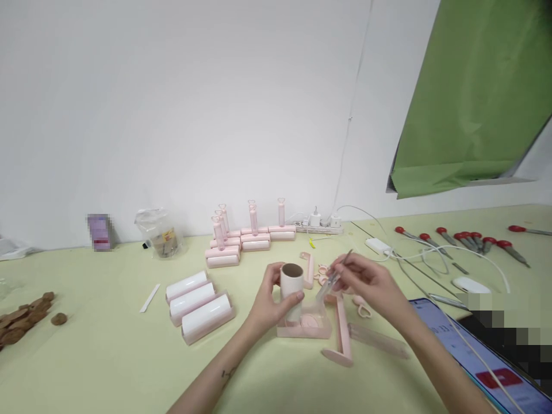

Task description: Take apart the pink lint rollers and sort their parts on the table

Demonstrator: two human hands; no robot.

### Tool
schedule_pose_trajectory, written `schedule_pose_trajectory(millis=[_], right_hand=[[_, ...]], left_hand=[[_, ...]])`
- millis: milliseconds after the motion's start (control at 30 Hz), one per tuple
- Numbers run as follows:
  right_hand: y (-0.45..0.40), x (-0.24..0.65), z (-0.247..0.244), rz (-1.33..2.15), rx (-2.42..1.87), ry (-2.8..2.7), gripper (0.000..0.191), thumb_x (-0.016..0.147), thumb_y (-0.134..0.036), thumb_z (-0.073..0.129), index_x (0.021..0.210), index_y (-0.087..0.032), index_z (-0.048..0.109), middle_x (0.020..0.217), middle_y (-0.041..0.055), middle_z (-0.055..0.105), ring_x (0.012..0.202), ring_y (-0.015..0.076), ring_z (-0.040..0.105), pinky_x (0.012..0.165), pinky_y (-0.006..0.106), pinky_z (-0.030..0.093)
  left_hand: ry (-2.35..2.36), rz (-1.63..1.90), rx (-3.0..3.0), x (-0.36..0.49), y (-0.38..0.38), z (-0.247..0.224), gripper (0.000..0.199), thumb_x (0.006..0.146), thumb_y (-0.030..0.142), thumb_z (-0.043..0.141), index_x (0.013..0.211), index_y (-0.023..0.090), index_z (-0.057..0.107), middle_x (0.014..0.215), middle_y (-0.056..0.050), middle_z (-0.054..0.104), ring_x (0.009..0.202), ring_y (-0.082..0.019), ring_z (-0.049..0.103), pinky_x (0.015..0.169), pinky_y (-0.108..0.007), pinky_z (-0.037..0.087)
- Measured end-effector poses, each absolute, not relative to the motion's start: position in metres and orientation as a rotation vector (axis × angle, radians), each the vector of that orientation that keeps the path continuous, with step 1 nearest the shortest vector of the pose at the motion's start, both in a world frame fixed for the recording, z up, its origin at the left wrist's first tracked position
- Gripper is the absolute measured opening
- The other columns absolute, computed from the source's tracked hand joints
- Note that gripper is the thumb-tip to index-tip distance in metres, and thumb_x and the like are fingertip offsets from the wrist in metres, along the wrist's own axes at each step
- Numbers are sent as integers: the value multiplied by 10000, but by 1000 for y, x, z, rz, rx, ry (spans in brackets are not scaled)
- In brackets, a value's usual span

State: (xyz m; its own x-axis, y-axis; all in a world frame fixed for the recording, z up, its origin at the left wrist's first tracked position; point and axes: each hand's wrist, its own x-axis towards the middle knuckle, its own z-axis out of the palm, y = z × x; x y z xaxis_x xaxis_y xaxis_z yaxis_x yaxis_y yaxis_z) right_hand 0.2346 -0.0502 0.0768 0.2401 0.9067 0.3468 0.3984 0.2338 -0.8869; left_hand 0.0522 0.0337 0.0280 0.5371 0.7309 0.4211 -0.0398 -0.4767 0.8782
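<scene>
My left hand [278, 299] is closed around a white paper roll [292, 290], which stands upright with its brown core facing up. Between the fingers of my right hand [362, 279] is a slim metallic tool [331, 283], slanting down to the left; its exact kind is too blurred to name. Below both hands lies a pale pink open tray [304, 332]. Right of it are a pink bracket-shaped frame [342, 333] with a round end and a clear tube [379, 340]. Small pink ring-shaped pieces [364, 307] and another pink frame [309, 270] lie close by.
Three white rolls [207, 318] lie left. Pink roller units with upright handles [254, 237] stand against the wall beside a power strip [319, 228]. Red-ended tools [435, 244], cables, and a phone [470, 356] are right. Brown pieces [26, 319] lie far left.
</scene>
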Motion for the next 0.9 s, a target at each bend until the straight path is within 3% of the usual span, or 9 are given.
schedule_pose_trajectory(millis=[133, 300, 467, 600, 733, 900], right_hand=[[-48, 213, 67, 752, -1371, -1543, 145, 782, -345, 491, 748, -254, 598, 776, 12, 654, 686, 200, 648, 659, 320, 522], [-46, 196, 57, 933, -1330, -1640, 126, 800, -339, 467, 798, -323, 592, 832, 26, 671, 777, 252, 635, 719, 390, 505], [-47, 206, 62, 734, -1342, -1493, 146, 808, -344, 464, 777, -300, 600, 843, 35, 655, 724, 227, 642, 694, 357, 514], [-50, 226, 70, 436, -1333, -1248, 157, 780, -368, 511, 735, -229, 570, 754, 43, 660, 576, 181, 623, 580, 322, 528], [-53, 242, 77, 182, -1281, -994, 152, 761, -347, 551, 732, -199, 563, 699, 26, 663, 500, 135, 603, 520, 260, 511], [-54, 241, 77, 275, -1268, -1049, 183, 749, -369, 556, 719, -189, 558, 676, 32, 663, 458, 135, 588, 474, 258, 498]], left_hand=[[849, 1364, 1638, 44, 29, 8, 408, 777, 414, 510, 1089, 238, 314, 1037, -48, 482, 937, -167, 501, 807, -286, 401], [887, 1413, 1582, 41, 26, -3, 393, 789, 422, 492, 1082, 237, 307, 975, -38, 475, 896, -155, 506, 785, -268, 420], [830, 1362, 1698, 39, 27, 10, 387, 790, 372, 511, 1102, 240, 325, 1063, -46, 473, 972, -163, 482, 836, -278, 389], [666, 1068, 2126, 44, 27, 30, 441, 786, 379, 523, 1172, 245, 359, 1116, -55, 483, 1016, -188, 455, 876, -301, 360], [516, 491, 2656, 55, 27, 43, 537, 733, 450, 563, 1217, 270, 416, 987, -71, 534, 916, -257, 492, 789, -364, 404], [526, 214, 2685, 59, 26, 35, 492, 755, 433, 512, 1199, 237, 433, 1118, -111, 431, 957, -269, 496, 773, -371, 439]])
